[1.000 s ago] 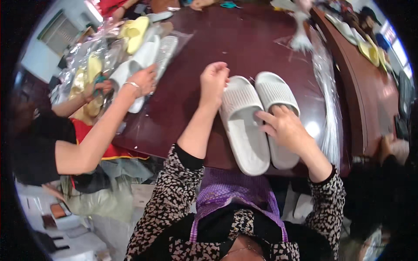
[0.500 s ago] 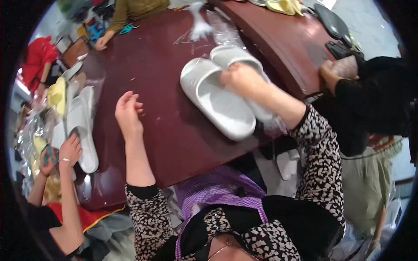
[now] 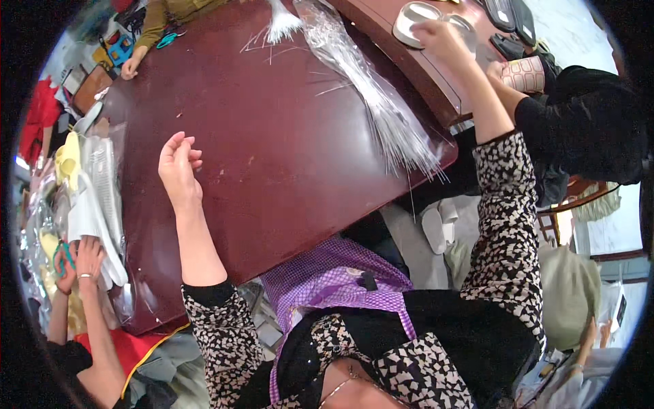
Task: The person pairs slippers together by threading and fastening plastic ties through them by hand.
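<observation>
I am observing a maroon desk (image 3: 272,157); a side desk (image 3: 426,71) at one o'clock is bearing pale slippers (image 3: 407,24). My right grip (image 3: 441,42) is partly covering them, grasp undeterminable; my left grip (image 3: 180,167), nine o'clock, is hovering released.

- Upper right: slippers (image 3: 407,28) on second table (image 3: 437,73), right hand (image 3: 443,41) over them.
- Upper centre: strand bundle (image 3: 375,92) on main table (image 3: 266,163).
- Left: other slippers (image 3: 83,213), left hand (image 3: 180,169) to their right.

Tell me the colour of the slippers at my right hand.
The slippers at your right hand look pale grey-white, best seen in the head view.
</observation>
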`<state>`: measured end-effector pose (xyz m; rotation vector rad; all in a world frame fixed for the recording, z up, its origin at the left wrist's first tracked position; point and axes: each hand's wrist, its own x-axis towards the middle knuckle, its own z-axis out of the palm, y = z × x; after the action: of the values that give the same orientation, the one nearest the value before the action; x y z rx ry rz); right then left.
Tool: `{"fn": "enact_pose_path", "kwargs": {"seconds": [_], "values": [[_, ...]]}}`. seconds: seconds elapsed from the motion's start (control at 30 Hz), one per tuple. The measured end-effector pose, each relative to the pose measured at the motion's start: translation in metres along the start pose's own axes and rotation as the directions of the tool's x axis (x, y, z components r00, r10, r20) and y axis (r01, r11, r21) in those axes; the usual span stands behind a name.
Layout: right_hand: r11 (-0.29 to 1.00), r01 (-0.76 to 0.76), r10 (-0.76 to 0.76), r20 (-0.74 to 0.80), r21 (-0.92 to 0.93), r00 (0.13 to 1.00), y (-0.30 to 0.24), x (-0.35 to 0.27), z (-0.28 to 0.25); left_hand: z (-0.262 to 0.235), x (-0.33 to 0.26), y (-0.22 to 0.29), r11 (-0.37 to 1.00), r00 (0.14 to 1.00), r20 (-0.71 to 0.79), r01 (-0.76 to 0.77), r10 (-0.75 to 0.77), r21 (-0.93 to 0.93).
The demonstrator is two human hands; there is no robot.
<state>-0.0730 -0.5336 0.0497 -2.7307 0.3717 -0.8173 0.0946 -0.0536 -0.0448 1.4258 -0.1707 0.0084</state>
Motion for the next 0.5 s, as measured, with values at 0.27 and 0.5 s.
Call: {"fn": "enact_pose_path", "kwargs": {"seconds": [0.27, 0.5], "values": [[0.996, -0.09, 0.074, 0.371, 0.025, 0.926, -0.031, -0.065, 0.035, 0.019, 0.003, 0.002, 0.998, 0.999, 0.013, 0.037, -0.037, 0.043], [0.998, -0.03, 0.036, 0.116, -0.052, 0.993, -0.011, -0.093, 0.061, 0.025, 0.008, 0.002, 0.998, 0.998, 0.046, 0.042, -0.044, 0.052]]}}
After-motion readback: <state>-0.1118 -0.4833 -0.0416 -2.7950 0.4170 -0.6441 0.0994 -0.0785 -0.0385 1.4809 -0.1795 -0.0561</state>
